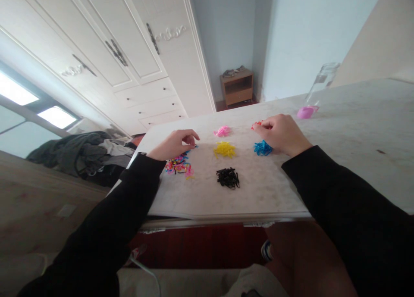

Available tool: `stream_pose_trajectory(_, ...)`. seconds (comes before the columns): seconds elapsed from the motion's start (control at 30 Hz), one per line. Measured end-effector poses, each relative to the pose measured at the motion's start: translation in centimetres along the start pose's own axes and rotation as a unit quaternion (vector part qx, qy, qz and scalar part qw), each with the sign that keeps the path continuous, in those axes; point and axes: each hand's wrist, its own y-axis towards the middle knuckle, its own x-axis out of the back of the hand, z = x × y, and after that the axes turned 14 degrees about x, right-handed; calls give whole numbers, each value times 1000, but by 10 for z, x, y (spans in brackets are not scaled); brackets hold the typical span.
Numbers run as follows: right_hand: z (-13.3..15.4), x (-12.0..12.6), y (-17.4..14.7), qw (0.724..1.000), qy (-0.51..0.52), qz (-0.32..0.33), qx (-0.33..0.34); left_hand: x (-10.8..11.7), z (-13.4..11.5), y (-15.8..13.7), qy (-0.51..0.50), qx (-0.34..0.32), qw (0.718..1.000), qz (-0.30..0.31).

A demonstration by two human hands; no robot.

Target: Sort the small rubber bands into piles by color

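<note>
The surface [258,193] carries several piles of small bands, arranged between its left edge and its middle. The mixed pile [179,165], containing bands of several colours, lies near the left edge. The left hand [176,144] is positioned at the far side of this pile, with its fingers loosely curled; whether a band is held between them cannot be told. Three single-colour piles form a row running from the far edge toward the near edge: the pink pile [223,131] is nearest the far edge, the yellow pile [224,149] is in the middle, and the black pile [228,178] is closest to the near edge. To the right of this row, the red pile [256,125] lies toward the far edge, partly covered by the right hand [274,131]. The fingertips of the right hand are brought together at the red pile; any band gripped there is hidden. The blue pile [262,148] lies just below the right hand, on the near-edge side of the red pile. A clear glass bottle [318,88], with a pink item [306,112] at its base, stands near the far edge, to the right of all piles.
</note>
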Motion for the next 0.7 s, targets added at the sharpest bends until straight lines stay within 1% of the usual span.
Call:
stream_pose_trajectory(0.13,0,0,0,999,19,-10,24,-4,-8,-2,-28,-16,999,-22)
stream_pose_trajectory(0.27,0,-1,2,996,42,-17,72,-11,-25,-8,-104,-49,992,-47)
stream_pose_trajectory(0.33,4,-1,2,994,72,-6,87,-18,-36,-13,-153,-63,985,-44)
stream_pose_trajectory(0.4,9,0,1,986,132,28,99,-26,-48,-17,-210,-67,975,-36)
stream_pose_trajectory(0.47,15,2,0,965,220,81,115,-34,-58,-22,-262,-64,963,-25)
stream_pose_trajectory(0.57,22,4,-3,913,347,149,154,-41,-68,-26,-320,-62,945,-13)
stream_pose_trajectory(0.63,24,5,-4,887,387,173,181,-44,-72,-28,-339,-61,939,-7)
stream_pose_trajectory(0.7,24,5,-4,874,396,198,200,-45,-74,-29,-347,-58,936,0)
